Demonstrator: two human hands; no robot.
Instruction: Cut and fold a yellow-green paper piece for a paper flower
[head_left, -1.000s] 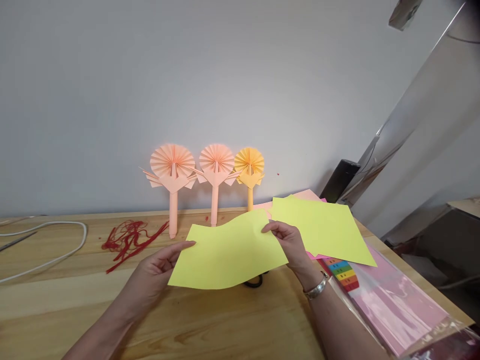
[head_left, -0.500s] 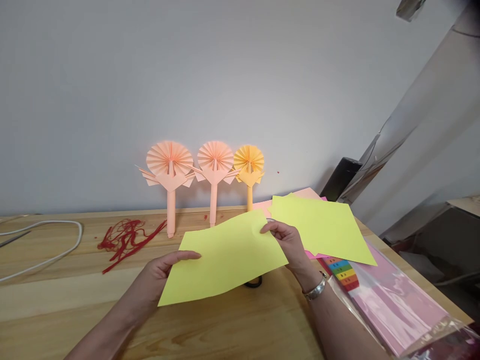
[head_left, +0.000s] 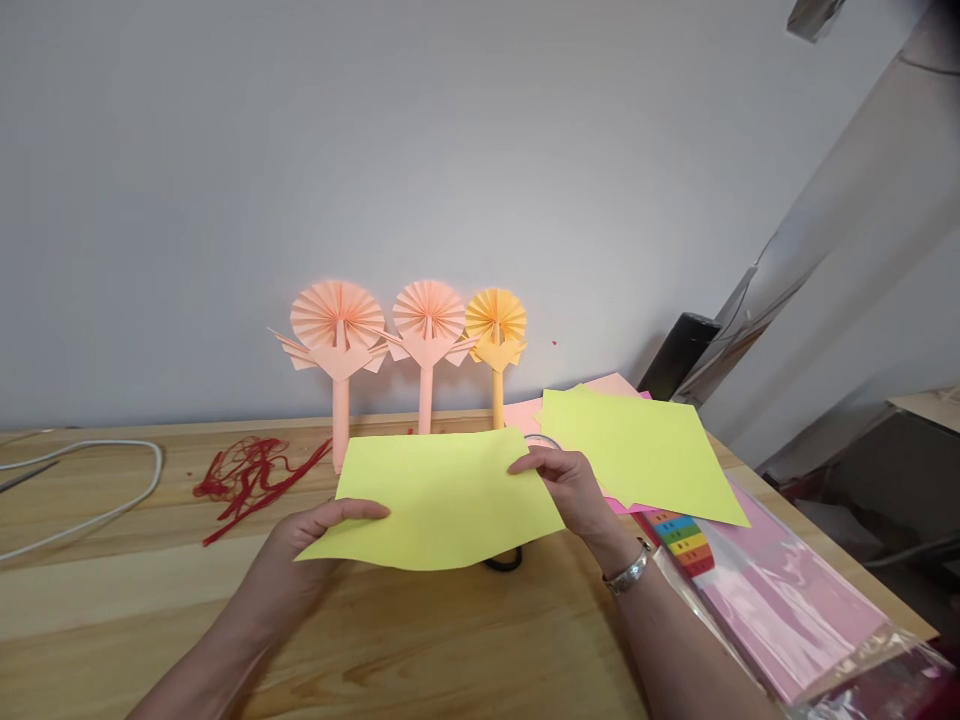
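A sheet of yellow paper (head_left: 435, 505) is held above the table between my two hands. My left hand (head_left: 304, 535) grips its left side, thumb on top and fingers hidden beneath. At the right edge, my right hand (head_left: 566, 485) pinches the sheet, thumb over the upper face. Its near edge curves slightly. Part of a black loop (head_left: 504, 562), perhaps a scissors handle, shows from under the paper. Behind stand two pink paper fan figures, the left one (head_left: 338, 340) and the middle one (head_left: 428, 335), beside an orange one (head_left: 496, 330), all against the wall.
On the wooden table (head_left: 420, 650), tangled red string (head_left: 251, 480) and a white cable (head_left: 142, 500) lie to the left. Another yellow sheet (head_left: 637, 450) tops a paper stack at right. Nearer are a plastic-wrapped pink pack (head_left: 787, 600) and a black cylinder (head_left: 679, 355) behind.
The yellow sheet has tilted flatter, its near edge rising and its far edge dropping a little. Both hands keep their hold and have shifted slightly left.
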